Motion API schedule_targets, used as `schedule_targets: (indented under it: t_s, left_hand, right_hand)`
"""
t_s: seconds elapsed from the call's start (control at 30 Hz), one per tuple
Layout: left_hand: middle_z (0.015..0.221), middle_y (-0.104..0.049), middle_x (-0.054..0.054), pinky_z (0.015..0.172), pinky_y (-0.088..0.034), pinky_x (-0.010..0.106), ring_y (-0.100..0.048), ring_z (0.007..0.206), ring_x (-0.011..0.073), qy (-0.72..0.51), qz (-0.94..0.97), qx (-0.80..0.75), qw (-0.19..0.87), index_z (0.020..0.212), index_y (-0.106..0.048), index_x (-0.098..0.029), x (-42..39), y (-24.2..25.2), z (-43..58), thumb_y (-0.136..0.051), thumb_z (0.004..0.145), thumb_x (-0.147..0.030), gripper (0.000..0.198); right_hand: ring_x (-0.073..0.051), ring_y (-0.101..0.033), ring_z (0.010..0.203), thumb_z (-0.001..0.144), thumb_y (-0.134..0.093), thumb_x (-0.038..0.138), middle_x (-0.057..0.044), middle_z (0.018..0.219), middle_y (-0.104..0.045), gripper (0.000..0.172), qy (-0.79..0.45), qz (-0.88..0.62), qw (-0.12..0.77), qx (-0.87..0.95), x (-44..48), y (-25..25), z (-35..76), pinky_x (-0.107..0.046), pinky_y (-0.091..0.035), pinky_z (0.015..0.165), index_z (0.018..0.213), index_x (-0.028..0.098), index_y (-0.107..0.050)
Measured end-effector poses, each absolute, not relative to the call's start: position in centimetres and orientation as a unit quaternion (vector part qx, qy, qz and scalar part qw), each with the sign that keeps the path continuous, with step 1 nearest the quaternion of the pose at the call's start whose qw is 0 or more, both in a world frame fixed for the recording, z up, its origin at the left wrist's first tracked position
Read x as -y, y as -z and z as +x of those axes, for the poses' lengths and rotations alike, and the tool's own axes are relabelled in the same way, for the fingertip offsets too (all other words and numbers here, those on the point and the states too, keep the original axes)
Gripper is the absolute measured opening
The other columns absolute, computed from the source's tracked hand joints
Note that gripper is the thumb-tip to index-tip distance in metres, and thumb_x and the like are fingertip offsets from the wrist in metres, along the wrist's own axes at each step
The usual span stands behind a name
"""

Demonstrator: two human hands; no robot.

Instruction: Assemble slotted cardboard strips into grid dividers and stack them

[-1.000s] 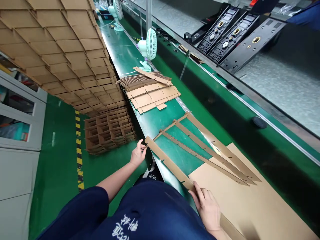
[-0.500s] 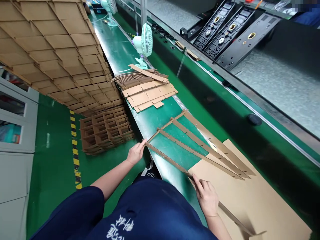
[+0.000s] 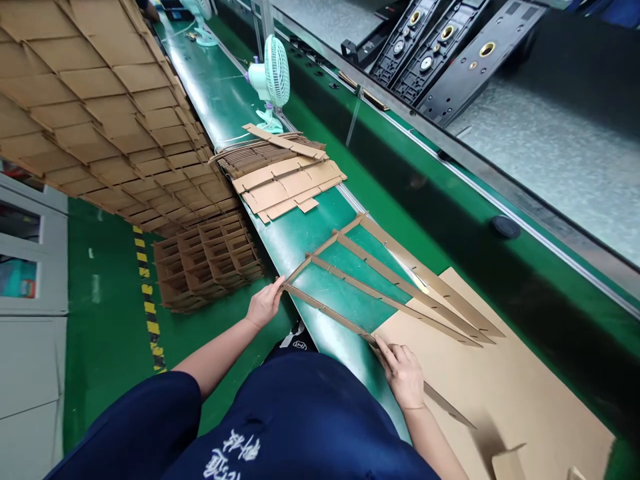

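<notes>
A long slotted cardboard strip (image 3: 327,311) runs along the near side of the bench. My left hand (image 3: 265,304) pinches its left end, where it meets a cardboard cross strip (image 3: 324,247). Farther along, my right hand (image 3: 404,373) grips the same strip between thumb and fingers, and its far end sticks out past that hand. Three more slotted strips (image 3: 395,283) join the cross strip and fan out to the right. Their free ends lie over a large flat cardboard sheet (image 3: 520,393).
Loose slotted cardboard pieces (image 3: 295,183) are piled farther up the green bench (image 3: 280,237), before a mint-green fan (image 3: 273,77). Assembled cardboard grids (image 3: 205,263) stand stacked on the left. Black machine parts (image 3: 475,63) rest on the upper shelf at right.
The right end of the near strip has swung forward, closer to the other strips. Both hands keep their hold on it. The whole view has shifted slightly.
</notes>
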State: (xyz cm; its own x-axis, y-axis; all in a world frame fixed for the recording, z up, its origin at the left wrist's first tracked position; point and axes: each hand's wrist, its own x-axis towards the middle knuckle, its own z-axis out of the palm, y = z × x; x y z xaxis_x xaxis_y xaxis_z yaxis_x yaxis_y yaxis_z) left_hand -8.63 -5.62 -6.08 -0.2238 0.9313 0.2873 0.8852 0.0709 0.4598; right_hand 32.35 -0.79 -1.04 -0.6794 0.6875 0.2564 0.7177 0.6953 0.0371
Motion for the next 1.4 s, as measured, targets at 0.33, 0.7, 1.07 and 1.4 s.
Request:
schedule_targets:
  t_s: [0.33, 0.7, 1.07, 1.4]
  left_hand:
    - [0.091, -0.07, 0.009, 0.072, -0.055, 0.029, -0.068, 0.078, 0.0194, -0.246, 0.629, -0.735, 0.054, 0.123, -0.054, -0.019, 5.8, 7.3, -9.3, -0.044, 0.091, -0.025, 0.034]
    - [0.091, -0.072, 0.008, 0.06, -0.05, 0.026, -0.067, 0.072, 0.019, -0.179, 0.613, -0.769, 0.028, 0.127, -0.058, -0.023, 5.2, 6.2, -8.7, -0.043, 0.092, -0.031, 0.04]
    - [0.09, -0.073, 0.003, 0.046, -0.03, 0.027, -0.066, 0.074, 0.0204, -0.12, 0.584, -0.803, -0.005, 0.128, -0.056, -0.024, 5.1, 5.2, -7.3, -0.045, 0.09, -0.045, 0.044]
    - [0.097, -0.072, 0.003, 0.051, -0.036, 0.025, -0.066, 0.077, 0.0184, -0.174, 0.539, -0.824, 0.002, 0.116, -0.062, -0.021, 2.6, 4.2, -7.0, -0.044, 0.091, -0.041, 0.036]
  right_hand:
    - [-0.017, -0.045, 0.073, 0.087, -0.041, 0.005, -0.003, 0.075, -0.052, 0.052, 0.032, -0.356, 0.092, 0.929, 1.1, 0.4, 32.7, -0.029, -0.036, 0.066, 0.132, 0.028, -0.054]
    - [-0.02, -0.046, 0.078, 0.093, -0.042, 0.018, -0.005, 0.077, -0.057, 0.042, 0.03, -0.426, 0.043, 0.903, -1.0, 1.8, 32.1, -0.032, -0.034, 0.069, 0.13, 0.031, -0.055]
    - [-0.035, -0.013, 0.139, 0.087, -0.026, 0.069, -0.016, 0.155, -0.012, 0.08, -0.025, -0.716, 0.005, 0.698, -11.0, -2.1, 42.7, -0.055, -0.022, 0.102, 0.149, 0.02, -0.013]
    - [-0.028, -0.036, 0.132, 0.08, -0.047, 0.068, -0.015, 0.139, -0.045, 0.082, -0.18, -0.698, -0.092, 0.687, -9.0, -2.2, 47.1, -0.049, -0.027, 0.105, 0.144, 0.021, -0.031]
